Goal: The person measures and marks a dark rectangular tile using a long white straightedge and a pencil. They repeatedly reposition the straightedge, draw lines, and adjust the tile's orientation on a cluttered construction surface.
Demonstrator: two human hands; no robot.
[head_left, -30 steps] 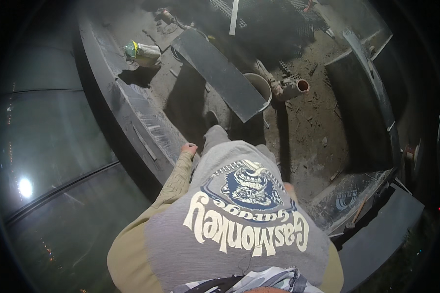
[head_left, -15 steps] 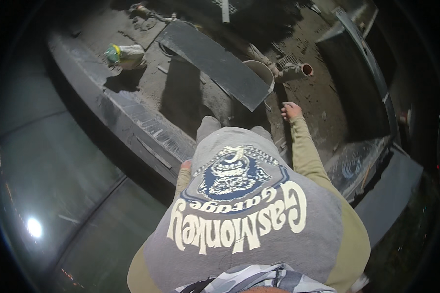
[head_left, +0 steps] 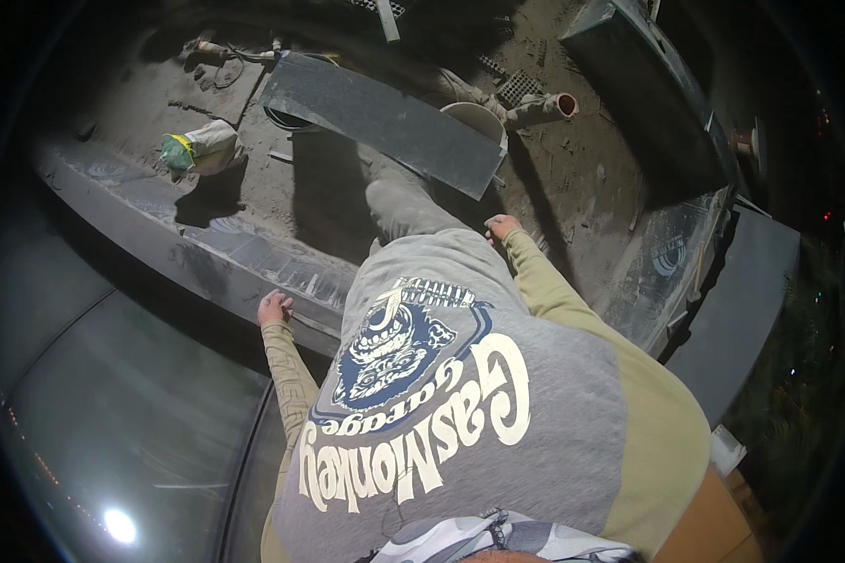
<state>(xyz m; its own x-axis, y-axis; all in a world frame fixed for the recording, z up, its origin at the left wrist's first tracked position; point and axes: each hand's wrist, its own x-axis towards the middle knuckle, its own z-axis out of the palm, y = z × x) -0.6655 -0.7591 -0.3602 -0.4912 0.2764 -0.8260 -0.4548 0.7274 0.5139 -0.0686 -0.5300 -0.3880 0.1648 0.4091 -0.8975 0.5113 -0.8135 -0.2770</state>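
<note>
My left hand point(head_left: 275, 308) hangs out at my side, over the dusty grey ledge point(head_left: 239, 293); I cannot tell if it touches it. Its fingers are loosely bent, and nothing shows in them. Ahead of my body on the right, my right hand point(head_left: 502, 228) hangs above the dirty floor with fingers curled in and no object visible. It is nearest to the lower end of a long dark grey panel point(head_left: 385, 117). That panel lies slantwise across the tops of round buckets, one of them a pale bucket point(head_left: 479, 122).
A white sack with a green and yellow end point(head_left: 202, 148) stands by the ledge. An open-ended pipe point(head_left: 545, 108) lies beyond the panel. To the right rise a dark box-like wall point(head_left: 643, 84) and a grey sheet point(head_left: 746, 300). Glass panes point(head_left: 141, 375) run along the left.
My body has turned and stepped forward, with one leg ahead. My left hand has swung out from beside my body into full view; my right hand has drawn closer to my body.
</note>
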